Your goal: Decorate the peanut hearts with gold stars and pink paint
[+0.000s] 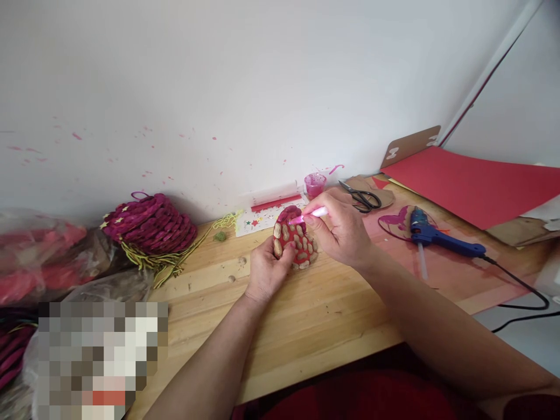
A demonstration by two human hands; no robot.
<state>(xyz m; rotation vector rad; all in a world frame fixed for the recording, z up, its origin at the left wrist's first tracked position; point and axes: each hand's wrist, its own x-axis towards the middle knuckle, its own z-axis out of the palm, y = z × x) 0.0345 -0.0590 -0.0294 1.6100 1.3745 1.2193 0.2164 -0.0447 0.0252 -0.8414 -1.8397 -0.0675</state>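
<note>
My left hand (271,267) grips the lower left side of a red piece covered with peanuts (301,244), its thumb on the front. The upper peanuts are coloured magenta; the lower ones are bare tan. In my right hand (345,227) is a white brush (318,213), whose pink tip touches the magenta part. Behind my right hand, a clear cup of pink paint (315,184) stands near the wall.
Black scissors (365,198) and a blue glue gun (446,239) with its cord lie at the right, before red sheets (476,181). Left are a magenta bundle (153,224) with yellow strings and plastic bags (52,251). The wooden table (306,338) meets a paint-spotted wall.
</note>
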